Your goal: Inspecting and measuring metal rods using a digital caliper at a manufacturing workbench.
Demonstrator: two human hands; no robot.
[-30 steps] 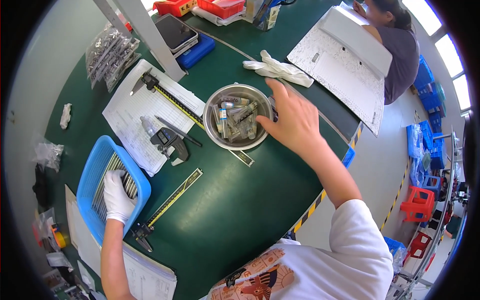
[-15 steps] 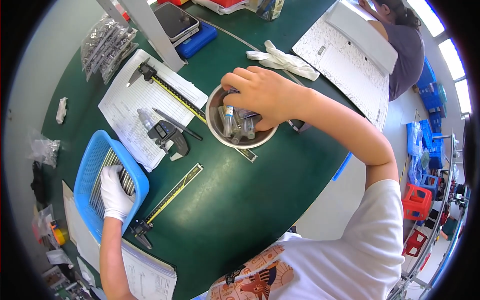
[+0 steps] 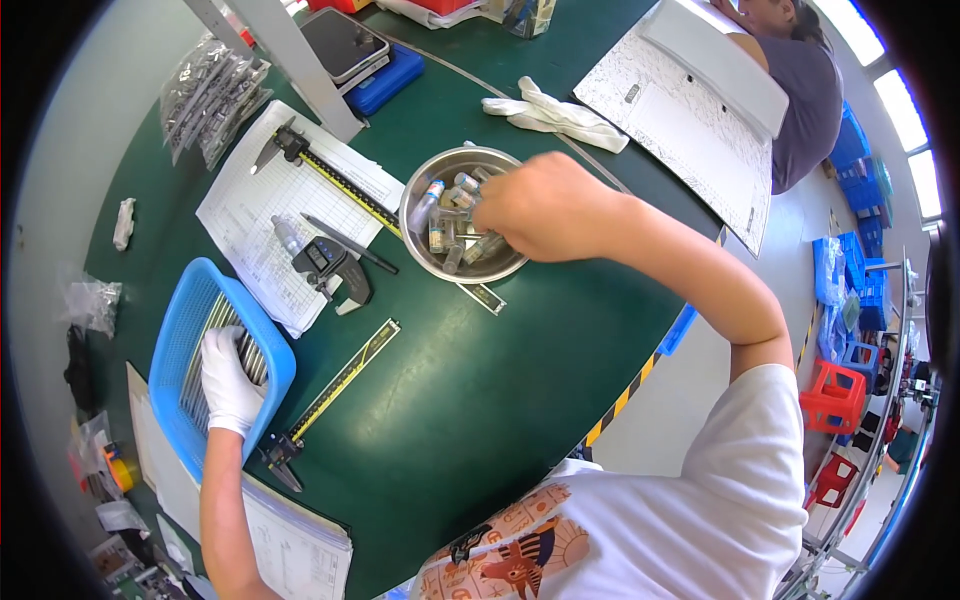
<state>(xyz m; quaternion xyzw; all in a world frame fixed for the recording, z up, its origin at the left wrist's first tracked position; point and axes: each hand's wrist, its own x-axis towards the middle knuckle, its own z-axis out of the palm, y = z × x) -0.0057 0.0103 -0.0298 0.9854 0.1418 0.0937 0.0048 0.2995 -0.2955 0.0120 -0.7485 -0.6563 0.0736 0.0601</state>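
My right hand point(image 3: 550, 212), bare, is closed over the right rim of a round metal bowl point(image 3: 412, 250). Its fingers curl downward, and whatever they hold is hidden. Several small clear glass vials point(image 3: 453, 255), some with labels, lie jumbled inside the bowl. My left hand point(image 3: 230, 380), in a white glove, reaches into a blue plastic basket point(image 3: 172, 350). Its fingers curl over slim metal rods point(image 3: 250, 358) there, with the fingertips partly hidden.
A digital micrometer point(image 3: 325, 262), a pen point(image 3: 350, 243) and a caliper point(image 3: 345, 182) lie on a printed sheet. Another caliper point(image 3: 345, 395) rests beside the basket. White gloves point(image 3: 560, 115) lie behind the bowl. Across the table, a person point(image 3: 805, 100) sits by white boards point(image 3: 650, 120).
My right hand has come up from among the vials to the bowl's right rim, its fingers drawn together. More vials now show. My left hand stays in the basket.
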